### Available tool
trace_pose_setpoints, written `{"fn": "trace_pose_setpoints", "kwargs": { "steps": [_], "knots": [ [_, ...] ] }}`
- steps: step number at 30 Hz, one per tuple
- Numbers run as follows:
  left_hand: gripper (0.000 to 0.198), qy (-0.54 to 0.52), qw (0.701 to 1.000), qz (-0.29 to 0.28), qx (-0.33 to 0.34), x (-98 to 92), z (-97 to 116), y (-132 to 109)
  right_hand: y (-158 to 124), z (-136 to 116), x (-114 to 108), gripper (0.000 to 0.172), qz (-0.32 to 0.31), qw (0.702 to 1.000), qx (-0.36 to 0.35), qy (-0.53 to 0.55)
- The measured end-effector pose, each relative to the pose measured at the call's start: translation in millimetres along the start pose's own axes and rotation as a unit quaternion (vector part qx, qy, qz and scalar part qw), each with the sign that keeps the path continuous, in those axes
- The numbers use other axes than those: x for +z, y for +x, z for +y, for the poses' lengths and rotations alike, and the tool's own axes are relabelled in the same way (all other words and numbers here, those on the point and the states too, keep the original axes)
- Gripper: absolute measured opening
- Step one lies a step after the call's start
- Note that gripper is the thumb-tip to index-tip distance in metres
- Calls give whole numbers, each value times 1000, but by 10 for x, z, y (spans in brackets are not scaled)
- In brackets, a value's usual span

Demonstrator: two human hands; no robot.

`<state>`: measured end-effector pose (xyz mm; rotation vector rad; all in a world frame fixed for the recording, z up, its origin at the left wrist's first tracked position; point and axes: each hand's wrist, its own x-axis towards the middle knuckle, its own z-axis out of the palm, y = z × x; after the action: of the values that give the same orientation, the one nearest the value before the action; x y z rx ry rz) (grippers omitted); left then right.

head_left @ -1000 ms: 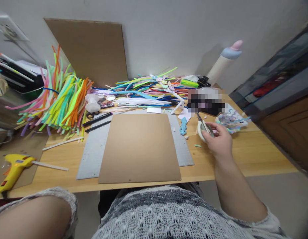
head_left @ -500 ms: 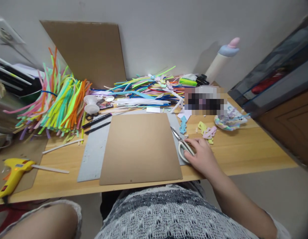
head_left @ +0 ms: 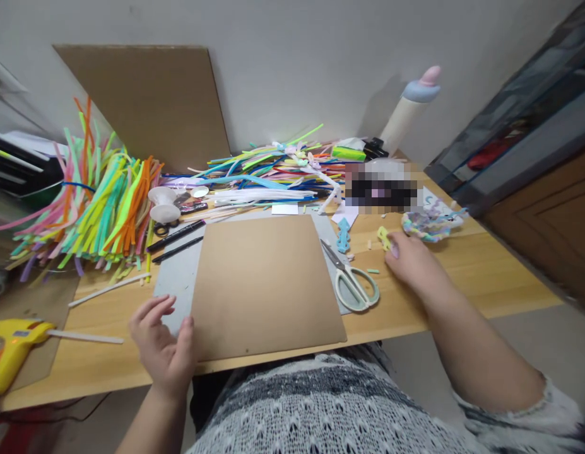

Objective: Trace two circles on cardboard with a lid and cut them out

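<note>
My right hand (head_left: 413, 261) is closed over small bent pipe-cleaner pieces at the right of the desk. A yellow piece (head_left: 383, 237) and a bit of a lilac piece (head_left: 395, 250) show at its fingertips; the rest is hidden under the hand. Scissors (head_left: 356, 284) with pale handles lie just left of that hand, their blades against the right side of a square brown board (head_left: 259, 284). My left hand (head_left: 162, 343) hovers by the board's lower left edge, fingers apart and holding nothing. Beyond the scissors lies a blue bent piece (head_left: 343, 235).
A yellow glue gun (head_left: 12, 347) lies at the left with a white stick in it. Bundled pipe cleaners (head_left: 103, 208) and loose ones (head_left: 273, 180) fill the back. A grey mat (head_left: 176, 277) lies under the board. A woven pastel basket (head_left: 427, 227) is at the right.
My right hand has let go of the scissors and moved right to the yellow and lilac pieces. My left hand has come into view beside the board.
</note>
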<state>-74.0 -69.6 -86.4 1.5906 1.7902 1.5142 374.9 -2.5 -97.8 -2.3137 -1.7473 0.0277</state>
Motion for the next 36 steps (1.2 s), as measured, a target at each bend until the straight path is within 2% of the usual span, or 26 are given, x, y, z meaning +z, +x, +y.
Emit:
{"fn": "trace_pose_setpoints", "kwargs": {
  "steps": [2,6,9,12,14,17,21,27,30,33,35,36],
  "knots": [
    [39,-34,999,4,-22,52,-71,41,47,19,-58,42,5,999,20,43],
    [36,-70,989,-34,-125,115,-122,120,119,-94,-208,39,48,990,27,132],
    [37,-22,991,-59,-116,120,-113,134,190,-351,-225,41,67,980,-15,188],
    [37,3,992,-65,-105,117,-116,126,291,-612,-147,38,-18,952,-42,302],
    [35,1,993,-65,-102,115,-132,123,358,-713,-77,35,-76,943,-39,322],
    [30,6,994,-70,-82,116,-167,129,423,-750,15,34,-94,957,-35,271],
    [24,18,996,-75,-50,119,-187,148,420,-724,85,47,-80,972,-31,219],
    [21,30,996,-84,-31,118,-181,156,352,-767,105,46,-92,970,-63,215],
    [21,40,995,-88,-25,103,-174,142,308,-826,40,46,-62,952,-83,288],
    [21,84,994,-70,20,76,-36,131,212,-945,-112,41,-25,915,-112,387],
    [24,132,983,-80,97,79,169,141,96,-1079,-240,39,-58,890,-130,433],
    [26,138,974,-119,138,96,298,154,24,-1163,-303,39,-101,872,-137,459]
  ]
}}
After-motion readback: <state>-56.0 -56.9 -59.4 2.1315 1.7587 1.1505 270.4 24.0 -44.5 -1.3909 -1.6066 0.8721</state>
